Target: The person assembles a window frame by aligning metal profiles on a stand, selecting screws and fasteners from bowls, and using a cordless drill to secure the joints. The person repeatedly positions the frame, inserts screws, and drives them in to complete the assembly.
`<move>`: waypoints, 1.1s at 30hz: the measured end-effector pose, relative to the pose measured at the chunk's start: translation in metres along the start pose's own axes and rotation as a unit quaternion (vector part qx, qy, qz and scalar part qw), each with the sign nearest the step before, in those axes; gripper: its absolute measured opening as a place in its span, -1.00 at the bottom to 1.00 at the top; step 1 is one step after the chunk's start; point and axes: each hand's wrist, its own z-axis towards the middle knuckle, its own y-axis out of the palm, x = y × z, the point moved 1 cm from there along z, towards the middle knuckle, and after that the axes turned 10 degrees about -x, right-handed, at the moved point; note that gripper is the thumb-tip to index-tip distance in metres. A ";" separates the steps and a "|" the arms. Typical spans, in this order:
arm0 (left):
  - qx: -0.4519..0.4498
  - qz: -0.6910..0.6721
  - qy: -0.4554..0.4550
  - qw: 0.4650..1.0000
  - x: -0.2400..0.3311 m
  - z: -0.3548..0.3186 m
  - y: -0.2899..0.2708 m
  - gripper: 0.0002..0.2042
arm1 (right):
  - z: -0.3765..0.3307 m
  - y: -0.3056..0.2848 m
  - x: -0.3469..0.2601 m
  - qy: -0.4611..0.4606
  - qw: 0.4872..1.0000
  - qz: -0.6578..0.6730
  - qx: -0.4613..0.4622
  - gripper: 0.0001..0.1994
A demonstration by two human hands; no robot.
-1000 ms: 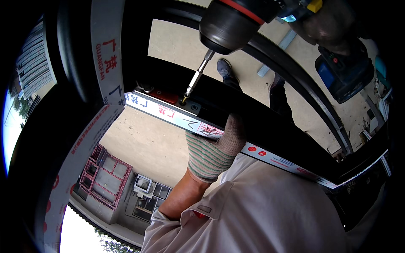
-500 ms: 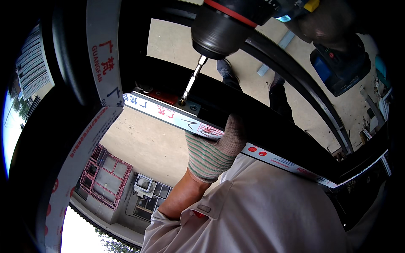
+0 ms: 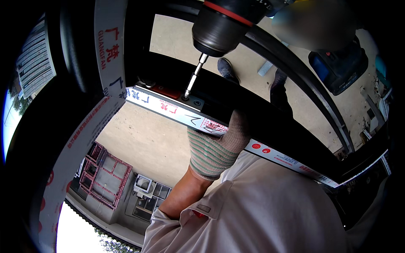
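Observation:
My left hand (image 3: pixel 219 145), in a striped knit glove, grips a dark window frame bar (image 3: pixel 291 139) faced with white printed film, thumb over its top. At the upper right my right hand (image 3: pixel 315 26), badly blurred, is closed around the handle of a cordless drill (image 3: pixel 223 29) with a black chuck and red ring. From the chuck a long silver driver bit (image 3: pixel 195 78) points down to a screw in a small metal plate (image 3: pixel 197 102) on the bar. A red piece (image 3: pixel 166 91) lies beside that plate. Below the blurred hand hangs the drill's dark blue battery (image 3: pixel 339 67).
A film-covered upright frame member (image 3: pixel 110 46) stands at the left. Beyond the bar curves another dark frame member (image 3: pixel 308 80). Shoes (image 3: pixel 228 69) show on the concrete floor (image 3: pixel 168 42). A wall with windows (image 3: pixel 110 175) appears at the lower left.
The frame and my left hand have shifted slightly right in view. The bit's tip now sits over the screw in the plate; the drill has stayed nearly in place.

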 end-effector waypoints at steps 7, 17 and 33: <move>0.054 -0.148 -0.010 0.988 -0.003 0.002 0.004 -0.82 | 0.000 0.008 -0.007 0.007 0.998 -0.059 0.030 -0.56; 0.007 -0.458 -0.176 0.871 0.007 0.007 -0.005 -0.81 | -0.019 0.035 -0.032 0.012 0.975 -0.196 0.109 -0.55; -0.075 -0.812 -0.161 0.556 -0.042 -0.056 -0.021 -0.69 | -0.157 0.131 -0.041 0.090 0.814 -0.386 0.424 -0.55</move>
